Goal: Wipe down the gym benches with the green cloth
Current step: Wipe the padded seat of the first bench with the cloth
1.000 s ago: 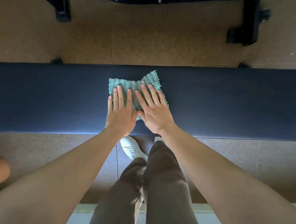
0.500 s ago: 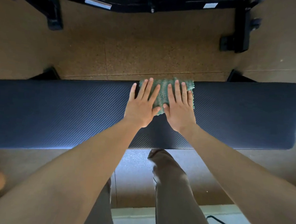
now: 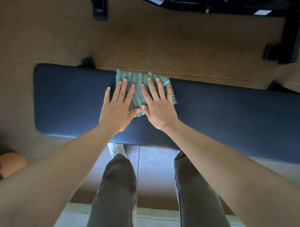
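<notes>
A long dark blue padded bench (image 3: 233, 118) runs across the head view from left to right. The green cloth (image 3: 138, 88) lies flat on it, at the far edge and toward the bench's left end. My left hand (image 3: 117, 109) presses flat on the cloth's left part, its little finger resting on the bare pad. My right hand (image 3: 159, 108) presses flat on the right part, fingers spread. Both thumbs meet at the cloth's near edge. The middle of the cloth shows between the hands.
Beyond the bench, black equipment frames (image 3: 291, 34) and a black foot (image 3: 99, 5) stand on the brown floor. My legs and a white shoe (image 3: 115, 149) are just in front of the bench. A tan object (image 3: 9, 162) sits at the lower left.
Both hands slid the cloth from the pad's middle to its far edge, then along toward the left end. The fingers have spread wider on the cloth.
</notes>
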